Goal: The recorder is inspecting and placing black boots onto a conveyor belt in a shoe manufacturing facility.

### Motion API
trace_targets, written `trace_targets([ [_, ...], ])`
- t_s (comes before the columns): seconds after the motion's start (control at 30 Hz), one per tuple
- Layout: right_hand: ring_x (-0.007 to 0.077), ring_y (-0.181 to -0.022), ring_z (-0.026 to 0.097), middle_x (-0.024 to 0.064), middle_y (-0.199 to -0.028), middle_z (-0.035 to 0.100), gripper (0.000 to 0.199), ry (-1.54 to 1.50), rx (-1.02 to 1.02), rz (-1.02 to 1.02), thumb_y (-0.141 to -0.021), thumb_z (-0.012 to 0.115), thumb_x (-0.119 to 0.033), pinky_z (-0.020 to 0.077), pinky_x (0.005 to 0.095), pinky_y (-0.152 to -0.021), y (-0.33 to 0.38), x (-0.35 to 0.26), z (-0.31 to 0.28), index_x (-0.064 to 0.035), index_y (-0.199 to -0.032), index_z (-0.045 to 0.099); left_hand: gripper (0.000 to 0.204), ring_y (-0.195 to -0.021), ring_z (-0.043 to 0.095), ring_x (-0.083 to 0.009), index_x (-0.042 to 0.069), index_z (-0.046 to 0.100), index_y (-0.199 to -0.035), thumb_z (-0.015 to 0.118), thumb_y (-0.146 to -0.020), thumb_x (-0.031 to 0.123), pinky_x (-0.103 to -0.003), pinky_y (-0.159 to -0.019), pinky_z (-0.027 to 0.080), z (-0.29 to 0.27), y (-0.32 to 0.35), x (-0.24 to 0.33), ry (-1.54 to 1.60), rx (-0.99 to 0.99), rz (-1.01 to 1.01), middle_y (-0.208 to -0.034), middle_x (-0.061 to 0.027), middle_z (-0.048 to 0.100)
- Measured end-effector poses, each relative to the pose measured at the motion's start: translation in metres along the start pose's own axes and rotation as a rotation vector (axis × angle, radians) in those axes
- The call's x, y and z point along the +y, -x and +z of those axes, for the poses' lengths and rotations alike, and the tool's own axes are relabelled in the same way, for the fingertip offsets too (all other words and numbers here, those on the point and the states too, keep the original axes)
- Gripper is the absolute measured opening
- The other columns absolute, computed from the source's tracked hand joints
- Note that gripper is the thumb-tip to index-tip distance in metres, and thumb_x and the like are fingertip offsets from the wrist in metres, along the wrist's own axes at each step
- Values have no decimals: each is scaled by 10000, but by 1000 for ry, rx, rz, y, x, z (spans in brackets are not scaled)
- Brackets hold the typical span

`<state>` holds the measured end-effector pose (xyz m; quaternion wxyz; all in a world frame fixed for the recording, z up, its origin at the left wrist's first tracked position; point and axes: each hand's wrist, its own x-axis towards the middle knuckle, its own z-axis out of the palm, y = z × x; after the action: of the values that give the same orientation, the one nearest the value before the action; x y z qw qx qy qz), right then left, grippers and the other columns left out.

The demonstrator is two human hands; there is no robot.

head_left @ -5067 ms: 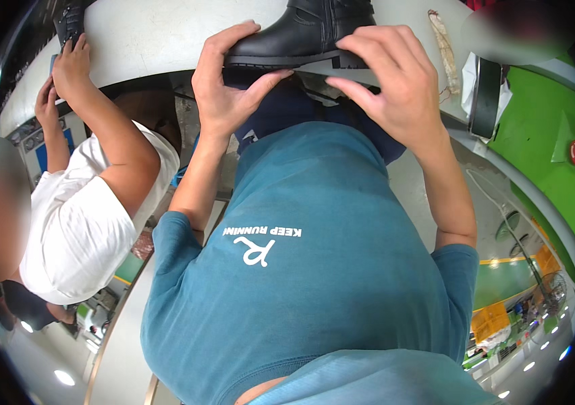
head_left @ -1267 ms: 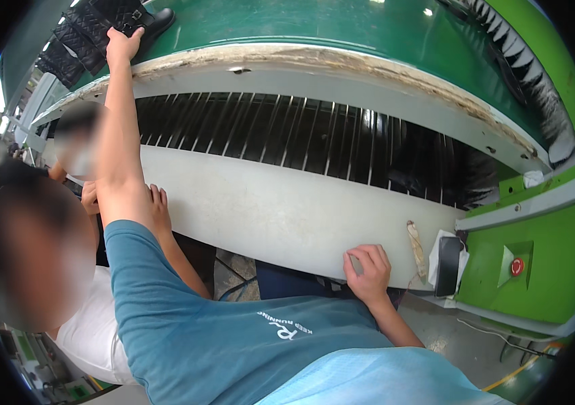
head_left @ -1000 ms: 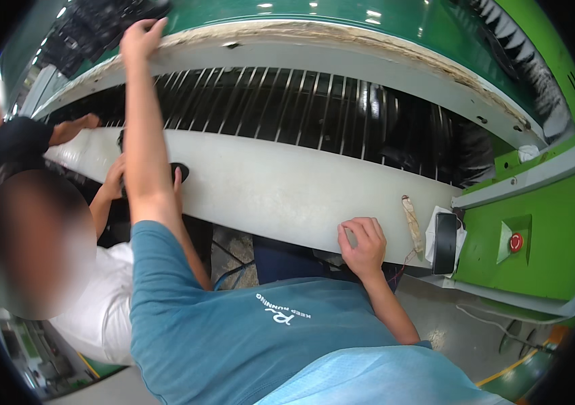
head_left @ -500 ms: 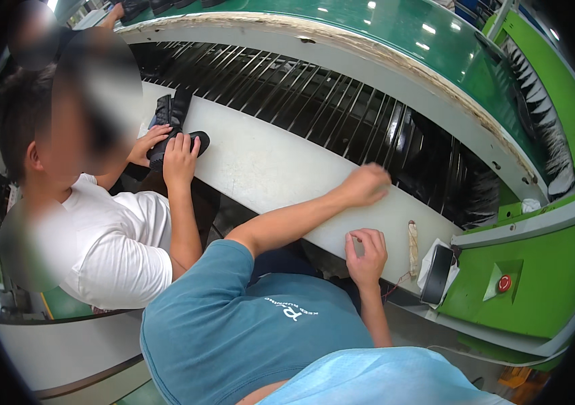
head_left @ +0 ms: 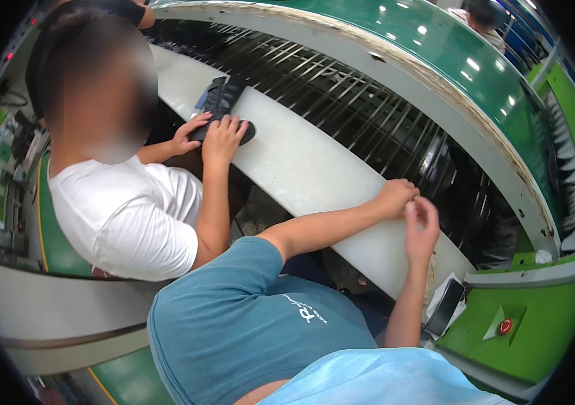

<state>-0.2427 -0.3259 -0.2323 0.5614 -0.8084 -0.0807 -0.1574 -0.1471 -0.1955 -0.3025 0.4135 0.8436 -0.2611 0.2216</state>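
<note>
My left hand (head_left: 395, 196) rests as a loose fist on the far edge of the white bench (head_left: 301, 169), with nothing visible in it. My right hand (head_left: 422, 221) hovers just beside it, fingers loosely apart and empty, fingertips close to the left knuckles. My blue-sleeved left arm stretches across the bench from below. Further left along the bench, a co-worker in a white shirt holds a black shoe (head_left: 220, 104) down with both hands (head_left: 216, 135).
Behind the bench runs a black slatted conveyor (head_left: 368, 115) under a curved green housing (head_left: 449, 67). To the right stand a green panel with a red button (head_left: 504, 326) and a dark flat device (head_left: 444, 307). Machines line the far left.
My left arm came down from the upper rack to the bench edge. My right hand lifted off the bench and moved up next to the left hand. The view swung left toward the co-worker.
</note>
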Motion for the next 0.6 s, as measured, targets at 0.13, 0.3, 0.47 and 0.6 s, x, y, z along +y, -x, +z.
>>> trace_targets([
  [0.13, 279, -1078, 726, 150, -1208, 737, 371, 134, 55, -31, -1088, 725, -311, 571, 383, -963, -61, 58, 24, -20, -1318, 734, 235, -867, 720, -412, 55, 747, -883, 809, -756, 242, -532, -759, 588, 10, 3, -4, -40, 33, 65, -905, -182, 750],
  [0.3, 368, -1171, 726, 207, -1281, 764, 487, 159, -12, -18, -1146, 582, -437, 551, 424, -1022, -64, 116, 31, -8, -1294, 760, 219, -851, 711, -384, 32, 722, -844, 797, -770, 224, -517, -751, 587, 13, 4, 2, -273, -71, -5, -881, -145, 761],
  [0.47, 370, -1121, 749, 221, -1241, 792, 496, 169, -11, 40, -1148, 584, -437, 573, 434, -975, -61, 119, 16, -8, -1309, 774, 216, -836, 687, -364, 28, 738, -861, 803, -787, 220, -496, -735, 579, 10, 7, 8, -235, 14, 71, -880, -123, 766],
  [0.6, 347, -1053, 766, 214, -1166, 813, 490, 170, 3, 46, -1136, 611, -447, 583, 425, -934, -61, 111, 16, -10, -1264, 791, 196, -850, 690, -362, 34, 741, -860, 800, -790, 208, -493, -741, 578, 11, 8, 10, -227, 3, 78, -881, -120, 767],
])
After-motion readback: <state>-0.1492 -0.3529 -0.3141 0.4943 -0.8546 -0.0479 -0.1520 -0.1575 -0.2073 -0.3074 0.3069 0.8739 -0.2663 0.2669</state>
